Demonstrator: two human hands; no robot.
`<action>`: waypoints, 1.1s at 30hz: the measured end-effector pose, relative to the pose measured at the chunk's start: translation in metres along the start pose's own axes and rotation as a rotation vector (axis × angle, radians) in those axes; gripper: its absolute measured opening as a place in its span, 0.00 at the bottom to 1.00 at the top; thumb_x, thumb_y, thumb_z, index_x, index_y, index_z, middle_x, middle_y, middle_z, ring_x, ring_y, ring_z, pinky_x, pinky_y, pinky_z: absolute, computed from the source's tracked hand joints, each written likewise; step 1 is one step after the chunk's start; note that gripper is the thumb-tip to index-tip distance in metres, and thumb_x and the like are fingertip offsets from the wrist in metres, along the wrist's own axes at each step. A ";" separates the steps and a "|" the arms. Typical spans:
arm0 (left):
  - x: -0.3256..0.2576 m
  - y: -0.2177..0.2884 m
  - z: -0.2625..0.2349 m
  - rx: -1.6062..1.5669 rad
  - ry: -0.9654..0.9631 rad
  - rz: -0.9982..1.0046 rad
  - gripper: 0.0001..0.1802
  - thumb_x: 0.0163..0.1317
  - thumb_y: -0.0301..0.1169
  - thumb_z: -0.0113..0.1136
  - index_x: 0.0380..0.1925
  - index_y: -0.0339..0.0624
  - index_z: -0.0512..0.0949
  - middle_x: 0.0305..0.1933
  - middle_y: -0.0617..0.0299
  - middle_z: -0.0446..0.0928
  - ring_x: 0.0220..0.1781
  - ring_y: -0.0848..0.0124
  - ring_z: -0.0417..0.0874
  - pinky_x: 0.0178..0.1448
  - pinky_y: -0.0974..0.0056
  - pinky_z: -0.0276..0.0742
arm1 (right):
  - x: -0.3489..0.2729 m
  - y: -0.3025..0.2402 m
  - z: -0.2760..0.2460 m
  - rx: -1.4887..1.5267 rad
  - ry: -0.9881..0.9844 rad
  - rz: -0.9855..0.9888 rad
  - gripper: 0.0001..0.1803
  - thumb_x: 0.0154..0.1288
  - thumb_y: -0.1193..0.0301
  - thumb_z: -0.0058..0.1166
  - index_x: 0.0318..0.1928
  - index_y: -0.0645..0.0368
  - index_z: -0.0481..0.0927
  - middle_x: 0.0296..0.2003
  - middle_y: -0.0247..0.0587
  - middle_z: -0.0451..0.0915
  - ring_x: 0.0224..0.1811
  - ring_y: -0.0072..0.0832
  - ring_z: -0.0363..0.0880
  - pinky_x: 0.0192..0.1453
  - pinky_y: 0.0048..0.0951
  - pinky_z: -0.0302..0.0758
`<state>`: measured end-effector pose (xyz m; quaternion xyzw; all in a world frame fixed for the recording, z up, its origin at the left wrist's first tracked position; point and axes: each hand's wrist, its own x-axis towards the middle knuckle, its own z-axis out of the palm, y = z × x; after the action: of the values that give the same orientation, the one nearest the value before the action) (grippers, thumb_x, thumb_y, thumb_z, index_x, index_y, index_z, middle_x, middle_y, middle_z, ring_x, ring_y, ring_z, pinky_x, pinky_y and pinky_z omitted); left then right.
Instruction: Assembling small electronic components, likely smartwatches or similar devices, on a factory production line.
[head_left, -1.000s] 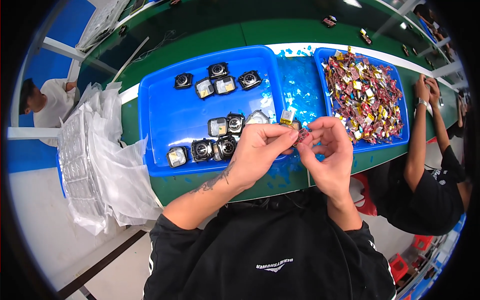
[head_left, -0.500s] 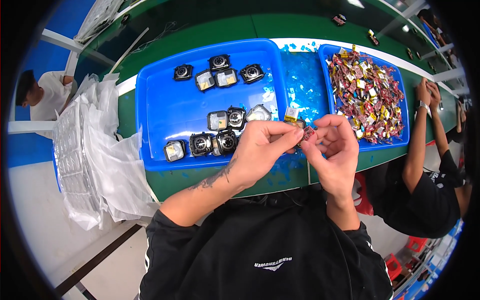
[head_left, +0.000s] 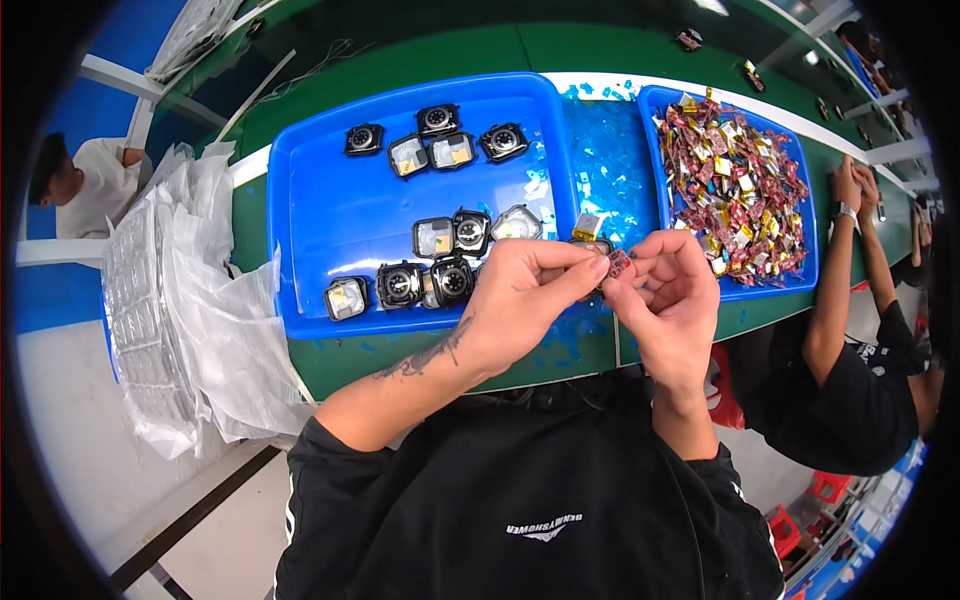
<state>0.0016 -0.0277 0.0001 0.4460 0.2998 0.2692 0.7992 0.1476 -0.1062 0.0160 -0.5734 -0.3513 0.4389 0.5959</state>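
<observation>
Holding a small red circuit board (head_left: 621, 264) up over the gap between two trays, I have the left hand's (head_left: 530, 305) fingers pressed together at its left side. The right hand (head_left: 668, 310) has its thumb and index finger bent close around the right side, slightly parted; I cannot tell how firmly they grip. Just beyond the left fingertips a silver-and-yellow battery (head_left: 587, 228) sticks up, beside a dark rounded piece (head_left: 601, 246) that the fingers partly hide. To my left, a blue tray (head_left: 340, 225) carries smartwatch cases (head_left: 437, 119) in a far and a near group, some showing round backs, others pale insides. To my right, a second blue tray (head_left: 810, 250) is heaped with boards and batteries (head_left: 730, 190). Blue film scraps (head_left: 612, 165) litter the green surface (head_left: 420, 350) between the trays.
</observation>
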 end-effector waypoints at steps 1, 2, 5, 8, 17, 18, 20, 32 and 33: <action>0.000 -0.001 0.000 0.007 0.009 0.004 0.12 0.66 0.30 0.60 0.42 0.29 0.83 0.37 0.60 0.84 0.39 0.80 0.80 0.44 0.73 0.76 | 0.000 0.001 0.000 0.003 0.001 -0.004 0.18 0.56 0.85 0.62 0.44 0.64 0.69 0.31 0.35 0.79 0.33 0.15 0.78 0.36 0.14 0.75; 0.000 0.000 0.000 0.006 0.012 0.003 0.12 0.66 0.30 0.60 0.42 0.29 0.83 0.37 0.60 0.84 0.39 0.80 0.80 0.44 0.73 0.76 | 0.001 0.003 0.000 0.004 -0.001 -0.002 0.18 0.56 0.85 0.62 0.44 0.64 0.69 0.31 0.35 0.79 0.33 0.15 0.78 0.36 0.14 0.75; 0.000 0.001 0.002 0.012 0.016 -0.001 0.13 0.66 0.30 0.61 0.42 0.29 0.83 0.37 0.60 0.84 0.39 0.80 0.80 0.44 0.74 0.76 | 0.000 0.002 -0.001 -0.013 0.020 -0.023 0.18 0.56 0.85 0.62 0.44 0.63 0.69 0.31 0.35 0.80 0.33 0.15 0.79 0.37 0.15 0.75; 0.001 -0.001 0.000 0.016 0.013 -0.019 0.13 0.67 0.31 0.61 0.42 0.29 0.83 0.38 0.60 0.84 0.39 0.81 0.80 0.44 0.74 0.75 | -0.001 -0.001 0.000 -0.023 0.021 -0.019 0.18 0.56 0.85 0.62 0.44 0.63 0.69 0.31 0.36 0.80 0.33 0.15 0.79 0.38 0.15 0.75; 0.002 0.000 -0.003 -0.094 -0.038 -0.044 0.14 0.68 0.31 0.59 0.43 0.30 0.83 0.38 0.62 0.84 0.40 0.81 0.79 0.45 0.74 0.74 | -0.001 -0.001 0.001 0.002 -0.004 -0.032 0.20 0.58 0.86 0.59 0.48 0.62 0.67 0.31 0.33 0.78 0.32 0.13 0.75 0.36 0.13 0.71; 0.002 0.001 -0.004 -0.113 -0.032 -0.058 0.14 0.68 0.31 0.59 0.43 0.30 0.83 0.39 0.62 0.84 0.41 0.81 0.79 0.45 0.74 0.74 | -0.001 -0.001 0.001 0.001 -0.003 -0.036 0.20 0.58 0.85 0.60 0.48 0.63 0.68 0.31 0.33 0.78 0.32 0.14 0.76 0.37 0.14 0.72; 0.002 0.002 -0.002 -0.131 -0.028 -0.072 0.14 0.68 0.31 0.59 0.43 0.30 0.83 0.39 0.63 0.84 0.41 0.81 0.79 0.46 0.74 0.74 | -0.003 -0.001 0.001 0.001 -0.002 -0.041 0.19 0.58 0.84 0.61 0.47 0.63 0.69 0.31 0.33 0.79 0.32 0.14 0.76 0.37 0.15 0.74; 0.002 0.000 0.000 -0.063 0.026 0.013 0.13 0.65 0.28 0.62 0.44 0.29 0.82 0.40 0.60 0.84 0.39 0.81 0.80 0.44 0.75 0.75 | -0.002 0.000 0.000 -0.114 -0.026 0.001 0.04 0.60 0.81 0.60 0.34 0.65 0.78 0.28 0.30 0.78 0.30 0.12 0.74 0.35 0.17 0.73; 0.002 0.001 0.000 -0.066 0.016 0.016 0.13 0.65 0.28 0.62 0.44 0.28 0.82 0.40 0.60 0.84 0.39 0.81 0.80 0.44 0.75 0.75 | -0.002 0.002 -0.001 -0.121 -0.040 0.017 0.04 0.60 0.80 0.60 0.34 0.65 0.77 0.28 0.29 0.78 0.29 0.12 0.73 0.36 0.18 0.73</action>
<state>0.0027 -0.0257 0.0006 0.4198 0.2937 0.2891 0.8087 0.1479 -0.1087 0.0138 -0.6025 -0.3840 0.4331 0.5495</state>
